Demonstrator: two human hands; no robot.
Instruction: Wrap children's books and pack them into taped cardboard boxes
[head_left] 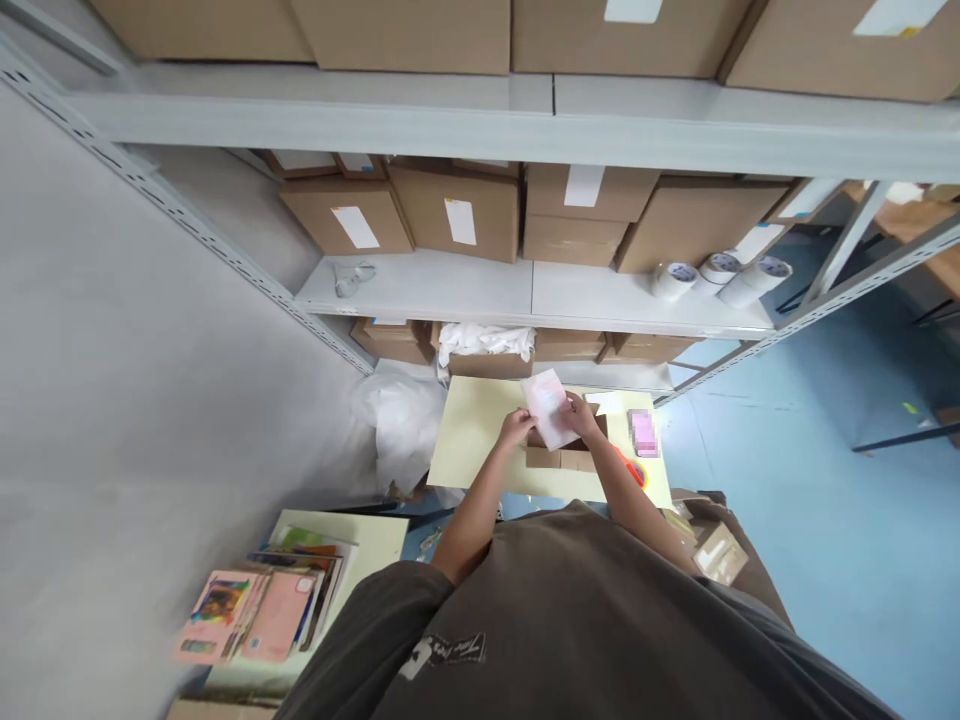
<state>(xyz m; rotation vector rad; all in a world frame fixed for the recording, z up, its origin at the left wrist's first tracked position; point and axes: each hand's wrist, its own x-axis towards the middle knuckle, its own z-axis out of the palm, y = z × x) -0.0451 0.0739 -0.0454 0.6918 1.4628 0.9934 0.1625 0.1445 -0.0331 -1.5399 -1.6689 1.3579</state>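
Note:
A thin pale pink packet (550,408) is held up over an open cardboard box (561,459) on the cream table (469,430). My left hand (517,427) pinches its lower left edge. On the packet's right side, my right hand (578,414) grips it with the fingers closed. Both hands and the packet partly hide the inside of the box. To the right of the box are a pink stack (643,433), a red and orange tool (634,470) and a white paper (604,402).
Metal shelving (480,125) with cardboard boxes rises beyond the table. Tape rolls (673,281) and clear glasses (352,279) sit on its middle shelf. A white plastic bag (405,425) lies left of the table. Pink booklets (277,615) are stacked at the lower left.

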